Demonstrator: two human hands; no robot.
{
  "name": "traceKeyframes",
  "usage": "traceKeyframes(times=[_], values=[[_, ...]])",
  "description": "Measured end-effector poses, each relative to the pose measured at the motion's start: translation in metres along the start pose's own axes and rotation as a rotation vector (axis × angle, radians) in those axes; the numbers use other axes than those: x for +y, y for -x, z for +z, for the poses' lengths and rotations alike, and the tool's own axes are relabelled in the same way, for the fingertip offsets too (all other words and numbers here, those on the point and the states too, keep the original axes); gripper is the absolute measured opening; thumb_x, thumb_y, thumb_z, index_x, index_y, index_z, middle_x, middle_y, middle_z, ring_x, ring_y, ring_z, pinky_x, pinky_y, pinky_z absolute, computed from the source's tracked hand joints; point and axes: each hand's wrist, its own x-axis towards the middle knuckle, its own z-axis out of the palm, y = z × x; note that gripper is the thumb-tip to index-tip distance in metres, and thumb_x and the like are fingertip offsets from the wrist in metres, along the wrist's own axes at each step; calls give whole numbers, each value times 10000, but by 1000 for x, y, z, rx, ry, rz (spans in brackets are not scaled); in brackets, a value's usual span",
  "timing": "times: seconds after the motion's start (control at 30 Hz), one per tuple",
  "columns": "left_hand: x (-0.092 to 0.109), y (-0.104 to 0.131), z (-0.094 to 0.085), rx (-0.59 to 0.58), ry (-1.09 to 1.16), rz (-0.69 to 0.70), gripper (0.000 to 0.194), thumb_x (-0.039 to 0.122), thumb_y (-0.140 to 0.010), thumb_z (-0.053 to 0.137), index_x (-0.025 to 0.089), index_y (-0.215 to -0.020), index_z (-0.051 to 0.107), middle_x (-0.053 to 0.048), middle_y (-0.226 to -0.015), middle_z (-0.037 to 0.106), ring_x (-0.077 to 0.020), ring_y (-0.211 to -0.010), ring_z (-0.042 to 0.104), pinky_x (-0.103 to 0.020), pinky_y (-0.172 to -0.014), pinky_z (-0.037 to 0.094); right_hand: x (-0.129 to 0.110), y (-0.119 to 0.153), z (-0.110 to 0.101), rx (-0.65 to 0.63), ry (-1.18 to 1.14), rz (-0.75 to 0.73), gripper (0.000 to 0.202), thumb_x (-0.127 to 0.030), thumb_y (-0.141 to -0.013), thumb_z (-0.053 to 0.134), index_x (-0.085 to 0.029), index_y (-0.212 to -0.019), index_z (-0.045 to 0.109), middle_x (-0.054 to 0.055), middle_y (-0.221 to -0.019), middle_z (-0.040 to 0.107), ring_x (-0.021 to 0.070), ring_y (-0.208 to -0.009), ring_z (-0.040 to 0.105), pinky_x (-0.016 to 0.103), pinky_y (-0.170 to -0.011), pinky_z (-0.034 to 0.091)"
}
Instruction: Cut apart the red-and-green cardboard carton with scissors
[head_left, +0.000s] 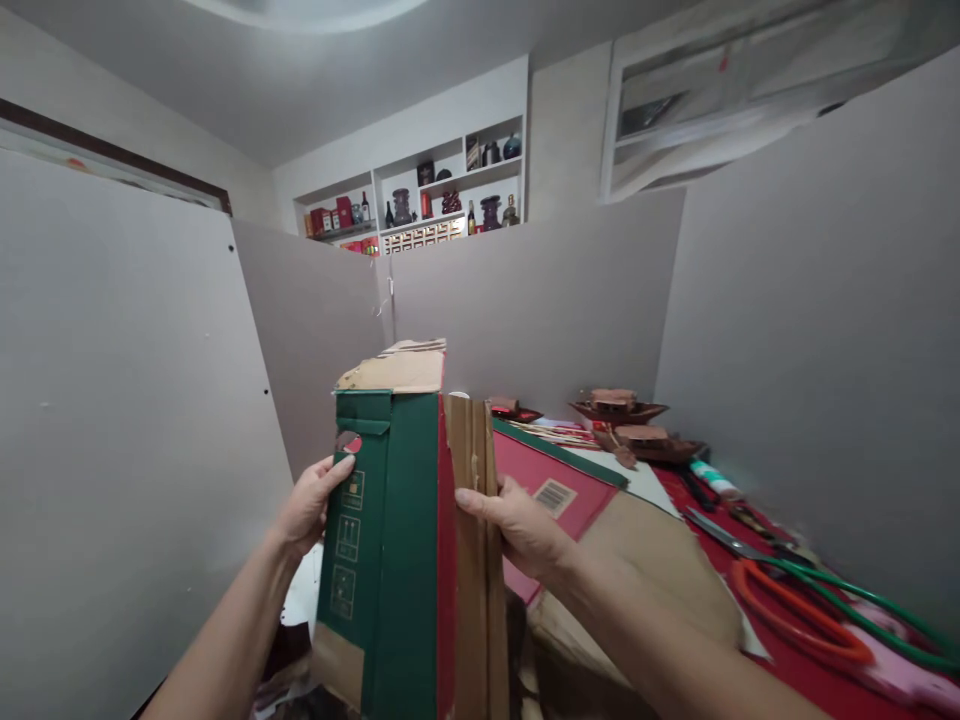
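Observation:
A green and red cardboard box piece (412, 480) stands upright between my hands, its brown folded edge (471, 560) facing right. My left hand (311, 500) pinches its left side, just below a round hole, with the thumb on the green face. On the right side, my right hand (517, 515) grips the brown folded edge, thumb in front and fingers behind. A torn tan flap (394, 370) sticks out at the top. The lower end of the cardboard runs out of view.
Red cardboard with a barcode label (555, 497) lies right of my hands. Scissors with orange and green handles (795, 600) rest on the red table cover (780, 665). Behind are small model boats (649, 443) and a white-and-green tube (715, 479). Grey partitions (540, 310) surround the table.

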Motion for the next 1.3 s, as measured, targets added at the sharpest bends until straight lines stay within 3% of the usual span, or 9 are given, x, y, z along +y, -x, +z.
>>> traceKeyframes(times=[0.07, 0.23, 0.47, 0.7, 0.8, 0.93, 1.03, 1.17, 1.3], values=[[5, 11, -5, 9, -23, 27, 396, 421, -701, 787, 183, -984, 648, -59, -832, 738, -180, -665, 687, -303, -635, 572, -4, -3, -8, 67, 48, 16, 588, -345, -566, 892, -178, -1069, 636, 55, -882, 739, 227, -831, 708, 352, -784, 582], [9, 28, 0, 198, -157, 170, 453, 443, -655, 809, 186, -986, 636, -45, -812, 731, -208, -653, 681, -350, -607, 585, -2, -11, -18, 125, 223, -14, 561, -395, -596, 868, -141, -1053, 666, 88, -979, 736, 228, -857, 702, 343, -777, 574], [-1, 20, 6, 366, -496, 457, 337, 442, -759, 718, 183, -972, 680, -57, -966, 734, -215, -885, 682, -293, -762, 559, 4, -26, -16, 217, 417, -95, 553, -472, -588, 851, -121, -986, 693, 107, -1015, 729, 287, -948, 679, 398, -831, 547], [14, 20, -11, 167, -129, 118, 484, 440, -644, 811, 157, -997, 639, -59, -795, 741, -208, -625, 686, -351, -601, 589, -8, -27, -7, 89, 187, 110, 492, -457, -649, 823, -128, -984, 677, 116, -945, 738, 220, -790, 703, 338, -738, 578], [23, 8, -17, 194, -173, 174, 470, 417, -618, 828, 153, -962, 648, -39, -767, 734, -179, -603, 674, -303, -573, 578, -10, -21, 2, 110, 178, 113, 444, -404, -648, 832, -140, -964, 663, 92, -918, 740, 186, -741, 698, 276, -666, 568], [34, -18, -22, 284, -222, 272, 438, 399, -579, 838, 148, -885, 648, -9, -713, 710, -150, -573, 644, -271, -555, 556, -4, -14, 15, -29, 168, 126, 553, -320, -630, 851, -185, -1113, 617, 74, -1049, 725, 210, -896, 700, 297, -765, 572], [40, -28, -20, 290, -258, 316, 395, 382, -594, 812, 149, -866, 644, 0, -701, 693, -147, -572, 627, -278, -571, 544, 3, -16, 16, 36, 188, 115, 643, -309, -571, 874, -171, -1134, 597, 97, -1092, 716, 236, -921, 697, 340, -804, 573], [43, -23, -7, 320, -496, 457, 251, 343, -700, 705, 152, -851, 646, -16, -756, 688, -165, -648, 625, -267, -594, 503, 15, -30, 7, 173, 312, 36, 622, -276, -517, 879, -146, -1068, 620, 111, -1053, 726, 265, -935, 694, 383, -824, 573], [45, -11, 23, 490, -980, 663, 99, 250, -795, 565, 175, -731, 574, -5, -632, 587, -156, -591, 552, -255, -553, 372, 28, -47, 13, 212, 312, -32, 566, -259, -495, 868, -143, -1006, 652, 105, -1028, 733, 284, -932, 696, 427, -854, 567]])
